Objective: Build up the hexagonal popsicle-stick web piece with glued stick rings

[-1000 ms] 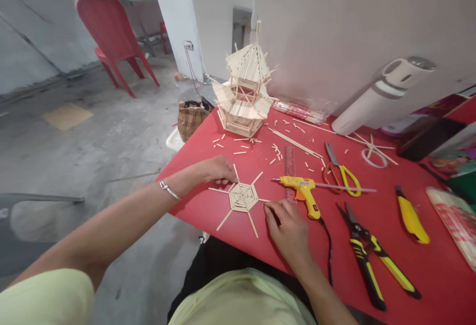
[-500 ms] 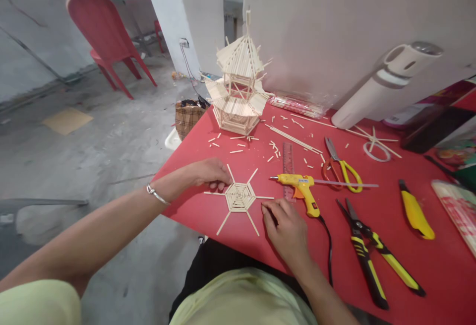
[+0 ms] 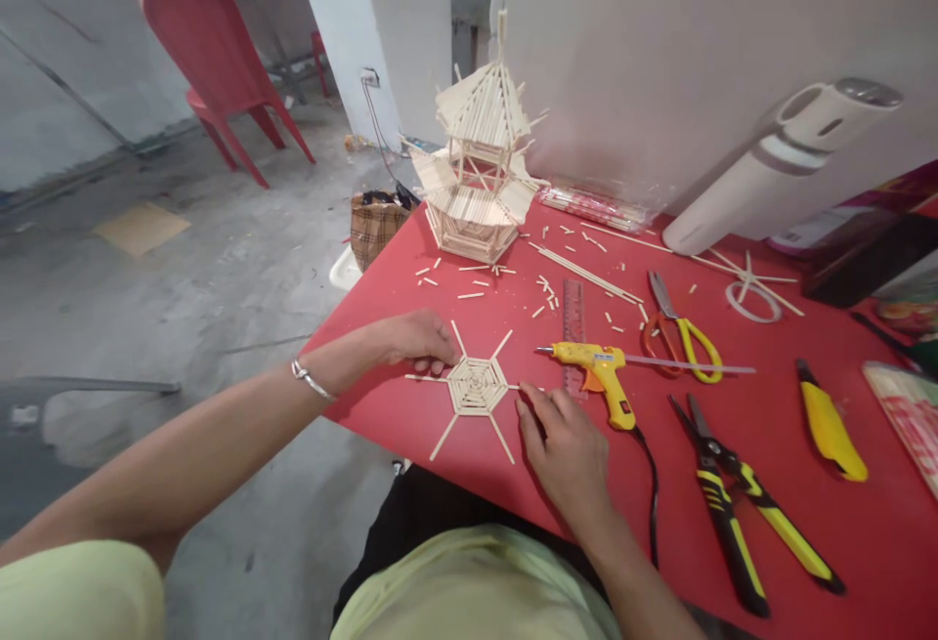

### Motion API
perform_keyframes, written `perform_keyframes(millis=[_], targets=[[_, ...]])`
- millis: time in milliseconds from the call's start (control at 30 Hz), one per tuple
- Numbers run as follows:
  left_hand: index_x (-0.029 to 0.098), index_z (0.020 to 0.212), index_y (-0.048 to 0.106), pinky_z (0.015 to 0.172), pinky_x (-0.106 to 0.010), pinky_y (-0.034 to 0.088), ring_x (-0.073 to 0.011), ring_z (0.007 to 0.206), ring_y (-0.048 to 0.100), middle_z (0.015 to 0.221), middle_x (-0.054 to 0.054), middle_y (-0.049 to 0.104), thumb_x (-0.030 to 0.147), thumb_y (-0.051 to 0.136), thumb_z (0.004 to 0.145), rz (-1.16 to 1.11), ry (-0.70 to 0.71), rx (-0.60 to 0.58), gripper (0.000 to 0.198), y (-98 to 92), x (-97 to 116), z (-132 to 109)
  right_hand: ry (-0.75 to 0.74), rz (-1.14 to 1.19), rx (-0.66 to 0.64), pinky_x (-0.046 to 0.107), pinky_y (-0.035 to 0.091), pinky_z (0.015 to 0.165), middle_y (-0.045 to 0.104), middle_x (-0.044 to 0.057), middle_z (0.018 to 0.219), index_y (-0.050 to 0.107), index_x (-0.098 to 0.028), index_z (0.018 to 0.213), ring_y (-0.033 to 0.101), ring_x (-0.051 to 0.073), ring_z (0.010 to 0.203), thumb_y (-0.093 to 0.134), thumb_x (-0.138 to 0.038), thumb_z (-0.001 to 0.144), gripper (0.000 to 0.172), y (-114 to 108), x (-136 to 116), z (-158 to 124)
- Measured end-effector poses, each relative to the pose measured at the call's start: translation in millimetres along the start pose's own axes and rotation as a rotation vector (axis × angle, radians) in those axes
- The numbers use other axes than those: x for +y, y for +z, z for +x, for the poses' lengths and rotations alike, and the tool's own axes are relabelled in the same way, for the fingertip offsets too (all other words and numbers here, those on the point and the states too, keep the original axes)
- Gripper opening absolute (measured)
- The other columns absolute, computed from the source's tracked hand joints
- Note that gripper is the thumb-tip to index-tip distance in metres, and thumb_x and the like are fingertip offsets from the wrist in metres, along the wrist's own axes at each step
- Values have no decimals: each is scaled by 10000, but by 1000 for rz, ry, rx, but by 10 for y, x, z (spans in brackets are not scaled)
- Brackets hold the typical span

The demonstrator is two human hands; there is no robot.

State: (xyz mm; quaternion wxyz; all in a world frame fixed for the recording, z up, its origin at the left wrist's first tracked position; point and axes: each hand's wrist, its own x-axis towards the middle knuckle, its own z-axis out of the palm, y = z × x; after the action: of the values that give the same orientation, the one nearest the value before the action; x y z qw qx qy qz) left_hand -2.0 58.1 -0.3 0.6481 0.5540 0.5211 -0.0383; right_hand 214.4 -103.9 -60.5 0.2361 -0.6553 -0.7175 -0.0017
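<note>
Red tabletop (image 3: 733, 523) carries everything here, and its near-left edge runs just below the work. Largest on it is the white cylinder (image 3: 762, 176) lying against the wall, then the stick pagoda (image 3: 480, 186) standing upright at the far corner. Closer in lie the yellow-handled cutters (image 3: 740, 503), the glue gun (image 3: 597, 371) with its nozzle toward the work, the scissors (image 3: 678, 332), the utility knife (image 3: 828, 420) and a ruler (image 3: 573, 322), with cut stick bits scattered between.

Flat on the table between the two hands sits the hexagon web (image 3: 476, 386), six spokes radiating from its wound centre. The left hand (image 3: 417, 339) rests narrow on the far-left spoke, fingertips pressing it down. The right hand (image 3: 564, 449) is drawn in, fingertips pinched at the tip of the right-hand spoke; whether it holds a loose stick I cannot tell.

To do this well, I judge the left fingers should hold the piece flat and steady, with pressure only on the spokes, while the right works lightly at the tip so no glued joint is levered apart.
</note>
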Motion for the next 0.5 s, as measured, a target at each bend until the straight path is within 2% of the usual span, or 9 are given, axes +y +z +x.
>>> perform_keyframes(millis=[500], targets=[[137, 532, 645, 374, -205, 346, -70, 357, 431, 461, -7, 598, 224, 715, 617, 3, -9, 9, 140, 4, -5, 18, 16, -5, -26, 270, 405, 684, 678, 47, 898, 680, -221, 1171, 637, 172, 818, 442, -327, 1012, 305, 6, 12, -6]])
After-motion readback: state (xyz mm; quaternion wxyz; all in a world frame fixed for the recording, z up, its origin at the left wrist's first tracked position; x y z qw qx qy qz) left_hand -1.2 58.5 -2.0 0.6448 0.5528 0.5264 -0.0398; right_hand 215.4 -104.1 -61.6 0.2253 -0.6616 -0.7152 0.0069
